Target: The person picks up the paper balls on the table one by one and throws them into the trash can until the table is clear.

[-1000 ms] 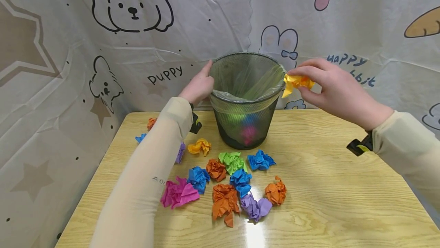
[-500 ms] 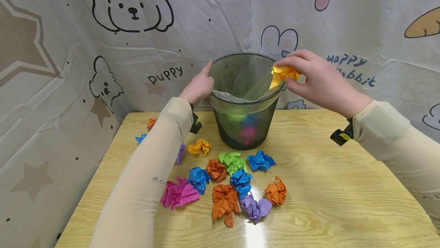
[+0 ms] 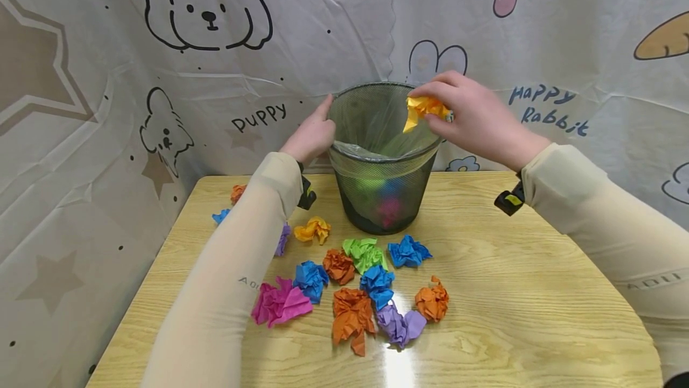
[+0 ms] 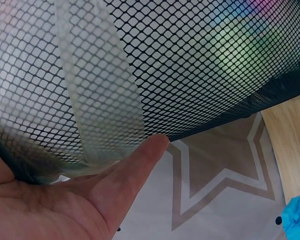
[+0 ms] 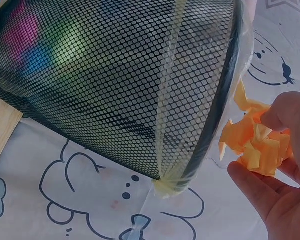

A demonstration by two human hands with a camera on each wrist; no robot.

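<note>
A dark mesh wastebasket (image 3: 384,196) with a clear plastic liner stands upright at the back of the table. My left hand (image 3: 312,137) holds its left rim; in the left wrist view the thumb (image 4: 140,165) lies along the outer mesh. Any fingers beyond the rim are hidden. My right hand (image 3: 473,110) pinches a crumpled yellow-orange paper ball (image 3: 425,110) between thumb and fingers, at the right side of the basket's mouth. The right wrist view has this paper ball (image 5: 257,142) just above the lined rim. Through the mesh, green, blue and pink paper balls show low inside.
Several crumpled paper balls lie on the wooden table (image 3: 511,292), among them a green one (image 3: 365,253), a pink one (image 3: 281,301) and a purple one (image 3: 399,323). My left sleeve (image 3: 226,280) covers part of the table. A printed cloth (image 3: 344,17) hangs behind.
My right hand has moved left with the yellow-orange paper ball, from outside the right rim to over the basket's mouth. The left hand and the paper balls on the table have stayed put.
</note>
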